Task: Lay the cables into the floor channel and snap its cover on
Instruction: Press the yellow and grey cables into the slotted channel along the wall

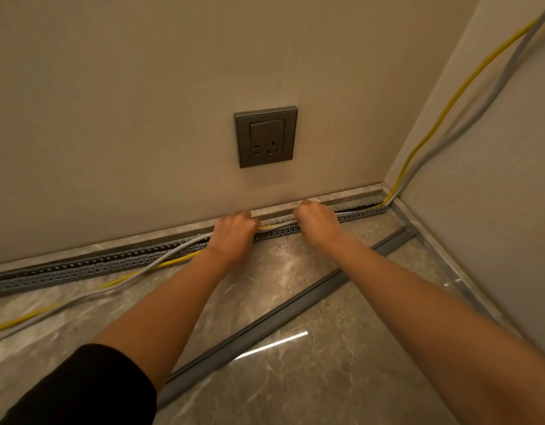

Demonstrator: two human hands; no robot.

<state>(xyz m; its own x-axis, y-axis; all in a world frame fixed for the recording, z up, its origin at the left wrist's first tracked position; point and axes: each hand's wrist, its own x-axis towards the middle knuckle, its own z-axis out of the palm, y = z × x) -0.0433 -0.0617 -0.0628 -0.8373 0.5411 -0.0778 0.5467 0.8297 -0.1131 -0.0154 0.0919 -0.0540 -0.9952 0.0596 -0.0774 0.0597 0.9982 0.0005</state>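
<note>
Pinning the cables [278, 224] into the floor channel [111, 265] with left grip [234, 231] and right grip [318, 220] both curled round them; run 8-to-2 o'clock, unlaid slack toward 8, nearer left.

Both sets of fingertips curl out of sight over the channel [81, 268], so whether the left grip [234, 228] and right grip [315, 219] pinch the cables [105, 288] or only press them cannot be told. The channel and cables run off the left edge, and the cables also leave at the top right. The near end of the cover [295, 306] disappears behind a black sleeve [90, 388], itself cut by the bottom edge.
</note>
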